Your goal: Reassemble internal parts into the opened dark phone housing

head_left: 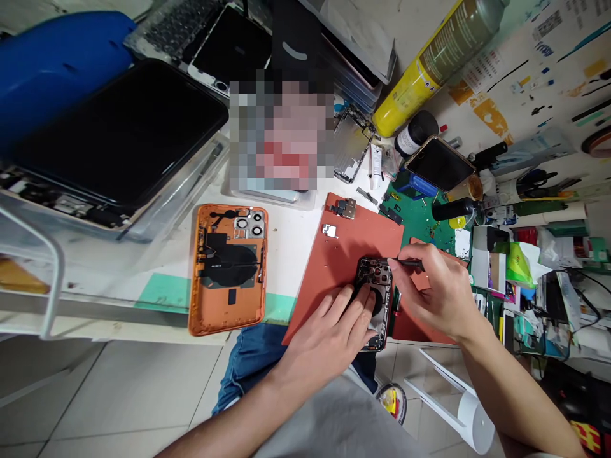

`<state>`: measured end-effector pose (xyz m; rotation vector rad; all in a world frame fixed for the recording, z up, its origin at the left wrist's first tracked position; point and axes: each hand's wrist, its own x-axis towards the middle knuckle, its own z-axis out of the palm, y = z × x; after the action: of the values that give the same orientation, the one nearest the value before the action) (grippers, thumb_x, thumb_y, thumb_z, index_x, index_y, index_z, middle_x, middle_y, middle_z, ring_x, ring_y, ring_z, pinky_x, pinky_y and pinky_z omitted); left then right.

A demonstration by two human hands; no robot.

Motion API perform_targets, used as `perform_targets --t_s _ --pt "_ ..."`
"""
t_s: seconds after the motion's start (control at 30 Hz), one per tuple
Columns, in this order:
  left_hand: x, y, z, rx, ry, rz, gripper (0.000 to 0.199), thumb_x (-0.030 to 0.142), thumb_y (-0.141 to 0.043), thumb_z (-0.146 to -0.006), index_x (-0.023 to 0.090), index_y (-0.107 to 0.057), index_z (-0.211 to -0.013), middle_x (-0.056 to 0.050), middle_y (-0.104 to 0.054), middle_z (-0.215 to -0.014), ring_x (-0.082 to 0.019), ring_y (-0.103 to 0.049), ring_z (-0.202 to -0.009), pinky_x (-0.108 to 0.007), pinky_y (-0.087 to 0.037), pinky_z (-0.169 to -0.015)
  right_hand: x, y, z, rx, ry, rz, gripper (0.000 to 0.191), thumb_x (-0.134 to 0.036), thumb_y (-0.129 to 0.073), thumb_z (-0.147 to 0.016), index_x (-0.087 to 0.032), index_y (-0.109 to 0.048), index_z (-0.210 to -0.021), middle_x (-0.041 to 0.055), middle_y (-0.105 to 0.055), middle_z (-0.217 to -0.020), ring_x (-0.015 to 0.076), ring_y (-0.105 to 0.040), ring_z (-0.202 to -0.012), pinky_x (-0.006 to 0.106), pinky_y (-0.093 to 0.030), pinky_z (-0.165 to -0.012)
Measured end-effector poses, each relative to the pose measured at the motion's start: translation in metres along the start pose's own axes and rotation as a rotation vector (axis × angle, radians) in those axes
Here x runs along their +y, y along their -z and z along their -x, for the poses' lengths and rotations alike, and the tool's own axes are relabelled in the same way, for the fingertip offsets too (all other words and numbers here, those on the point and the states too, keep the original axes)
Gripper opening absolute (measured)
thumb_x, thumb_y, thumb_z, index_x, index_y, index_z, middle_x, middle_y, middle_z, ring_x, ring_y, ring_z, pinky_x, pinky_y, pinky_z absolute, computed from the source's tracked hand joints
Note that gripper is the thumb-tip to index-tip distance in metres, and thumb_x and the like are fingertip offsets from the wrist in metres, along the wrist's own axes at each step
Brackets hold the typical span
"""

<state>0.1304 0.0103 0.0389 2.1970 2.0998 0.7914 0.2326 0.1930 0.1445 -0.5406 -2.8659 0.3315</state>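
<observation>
An opened phone (382,305) lies on the reddish-brown mat with its inner parts and camera openings exposed. My left hand (337,321) reaches across it, fingers bent onto its interior, holding it down. Between the thumb and fingers of my right hand (436,286) is a slim dark tool (410,263), which points left at the phone's top edge; its tip is too small to make out. Left of the mat sits an orange phone back housing (229,270), inside up, with camera rings. A camera module (344,208) and a small silvery part (329,230) lie on the mat (315,273).
A large black-screened device (124,140) rests on a clear plastic box at the left. Behind stand a yellow spray can (405,95), a dark-capped bottle (416,132) and a propped phone (442,163). Tools and small boxes crowd the right. The table's front edge runs close to my lap.
</observation>
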Motion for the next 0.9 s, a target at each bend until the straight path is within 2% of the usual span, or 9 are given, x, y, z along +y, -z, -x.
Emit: perform_targets --t_s 0.07,0.17,0.27,0.4,0.53,0.7,0.8,0.9 --pt "0.0 0.0 0.0 0.004 0.0 -0.003 0.048 0.045 -0.057 -0.112 0.01 -0.069 -0.142 -0.01 -0.074 -0.143 -0.032 -0.063 -0.132 -0.044 -0.049 -0.102 -0.001 -0.001 0.001 0.004 0.001 0.0 0.015 -0.022 -0.065 -0.104 -0.025 -0.056 -0.115 -0.0005 -0.072 -0.088 0.0153 -0.068 -0.068 0.03 -0.055 -0.061" --pt "0.001 -0.001 0.0 0.005 0.004 -0.006 0.047 0.046 -0.058 -0.111 0.011 -0.07 -0.14 -0.01 -0.074 -0.144 -0.032 -0.064 -0.131 -0.044 -0.05 -0.101 -0.002 -0.002 0.001 0.048 -0.011 0.028 0.014 -0.022 -0.066 -0.104 -0.026 -0.056 -0.112 -0.0025 -0.07 -0.083 0.0138 -0.066 -0.064 0.028 -0.052 -0.056" --pt "0.001 0.0 0.0 0.005 -0.003 0.001 0.048 0.045 -0.058 -0.111 0.01 -0.069 -0.142 -0.011 -0.071 -0.148 -0.032 -0.064 -0.133 -0.045 -0.051 -0.102 -0.002 -0.003 0.002 0.036 -0.014 -0.001 0.014 -0.021 -0.064 -0.104 -0.025 -0.057 -0.114 -0.0012 -0.072 -0.087 0.0144 -0.069 -0.068 0.028 -0.055 -0.06" --pt "0.001 0.002 0.0 -0.035 -0.009 0.0 0.048 0.043 -0.057 -0.112 0.01 -0.067 -0.144 -0.011 -0.072 -0.147 -0.033 -0.063 -0.134 -0.045 -0.052 -0.104 -0.002 -0.005 0.005 0.095 -0.032 0.014 0.013 -0.021 -0.067 -0.104 -0.024 -0.057 -0.112 -0.0032 -0.071 -0.084 0.0117 -0.066 -0.061 0.024 -0.053 -0.056" --pt "0.001 0.004 -0.001 -0.048 -0.01 -0.016 0.047 0.042 -0.056 -0.112 0.01 -0.067 -0.144 -0.011 -0.071 -0.15 -0.033 -0.063 -0.134 -0.045 -0.053 -0.103 -0.001 -0.008 0.009 0.079 -0.058 -0.033 0.018 -0.024 -0.068 -0.104 -0.023 -0.057 -0.118 0.0008 -0.075 -0.094 0.0144 -0.074 -0.073 0.025 -0.058 -0.065" --pt "0.002 0.003 -0.001 -0.058 -0.009 -0.036 0.05 0.044 -0.055 -0.112 0.01 -0.065 -0.147 -0.01 -0.07 -0.152 -0.032 -0.063 -0.136 -0.044 -0.053 -0.104 0.0 -0.01 0.014 0.185 -0.099 -0.047 0.017 -0.016 -0.069 -0.102 -0.025 -0.058 -0.113 -0.0025 -0.076 -0.091 0.0115 -0.074 -0.069 0.021 -0.057 -0.061" --pt "0.003 0.002 0.0 -0.054 -0.017 -0.052 0.051 0.045 -0.054 -0.113 0.011 -0.065 -0.148 -0.009 -0.069 -0.153 -0.032 -0.063 -0.135 -0.045 -0.053 -0.105 0.003 -0.011 0.022 0.264 -0.196 -0.116 0.018 -0.018 -0.074 -0.099 -0.025 -0.061 -0.11 -0.0023 -0.075 -0.092 0.012 -0.074 -0.071 0.021 -0.058 -0.062" --pt "0.005 0.003 0.002 -0.046 -0.01 -0.048 0.052 0.045 -0.055 -0.112 0.01 -0.062 -0.15 -0.009 -0.067 -0.155 -0.033 -0.064 -0.135 -0.045 -0.055 -0.103 0.006 -0.015 0.034 0.367 -0.414 -0.262 0.018 -0.026 -0.08 -0.097 -0.025 -0.064 -0.105 -0.0014 -0.073 -0.094 0.0123 -0.073 -0.072 0.022 -0.058 -0.063"
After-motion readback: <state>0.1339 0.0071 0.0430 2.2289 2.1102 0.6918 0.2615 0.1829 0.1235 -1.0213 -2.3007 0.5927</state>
